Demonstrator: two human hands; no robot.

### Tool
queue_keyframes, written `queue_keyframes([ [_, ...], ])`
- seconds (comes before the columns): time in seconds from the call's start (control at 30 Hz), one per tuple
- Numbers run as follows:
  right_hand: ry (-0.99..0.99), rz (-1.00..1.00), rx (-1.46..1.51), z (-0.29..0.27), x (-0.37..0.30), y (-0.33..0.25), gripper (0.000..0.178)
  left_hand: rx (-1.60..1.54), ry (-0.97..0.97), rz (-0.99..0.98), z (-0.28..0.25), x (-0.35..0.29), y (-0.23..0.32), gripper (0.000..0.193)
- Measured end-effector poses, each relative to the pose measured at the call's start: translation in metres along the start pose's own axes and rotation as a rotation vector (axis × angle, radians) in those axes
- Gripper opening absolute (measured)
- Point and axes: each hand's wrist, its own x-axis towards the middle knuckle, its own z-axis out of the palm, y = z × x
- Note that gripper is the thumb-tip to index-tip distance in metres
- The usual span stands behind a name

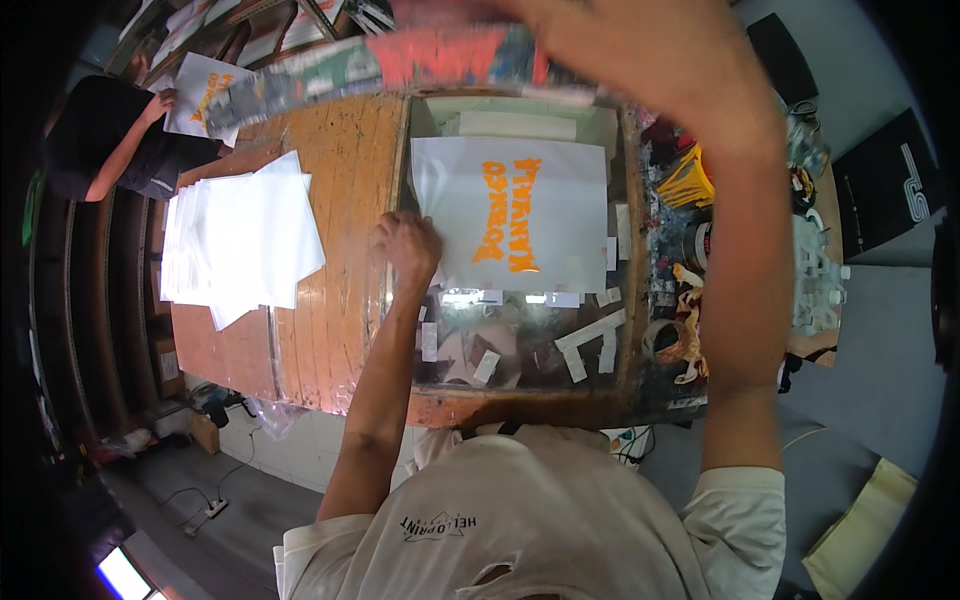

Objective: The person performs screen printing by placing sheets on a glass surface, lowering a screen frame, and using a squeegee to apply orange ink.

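Observation:
A white sheet of paper (pixel 440 180) with orange printed lettering lies on the glass panel (pixel 460 370) set into the wooden table. My left hand (pixel 408 245) is at the sheet's left edge, fingers curled in and overlapping it. Above the table's far side, a paint-smeared screen printing frame (pixel 440 60) is raised, its long edge stained red, green and grey. My right hand (pixel 630 45) reaches across to this frame and grips it near its right part. Motion blurs that hand, and the picture's upper edge cuts off some of it.
A stack of white paper sheets (pixel 240 240) sits left on the wooden table (pixel 350 150). At far left, another person (pixel 105 135) holds a similar printed sheet (pixel 200 90). Pieces of tape (pixel 590 335) dot the glass. Cluttered supplies, including a tape roll (pixel 662 340), line the right side.

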Motion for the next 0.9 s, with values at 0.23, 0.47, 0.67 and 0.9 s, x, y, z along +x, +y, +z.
queue_keyframes([
  [0.23,0.245,0.237,-0.168,0.002,0.027,-0.011,0.044,-0.407,-0.303,-0.125,-0.048,0.067,-0.066,0.024],
  [0.47,0.331,-0.178,0.140,0.011,0.047,0.038,0.061,0.145,0.577,-0.077,-0.170,0.098,-0.178,0.042],
  [0.67,0.417,-0.167,0.007,0.020,0.053,0.070,0.064,-0.903,-0.135,0.470,-0.238,-0.060,-0.088,0.028],
  [0.9,0.335,-0.149,-0.008,0.019,0.053,0.067,0.063,-2.197,-0.628,1.453,-0.356,-0.151,0.037,0.071],
])
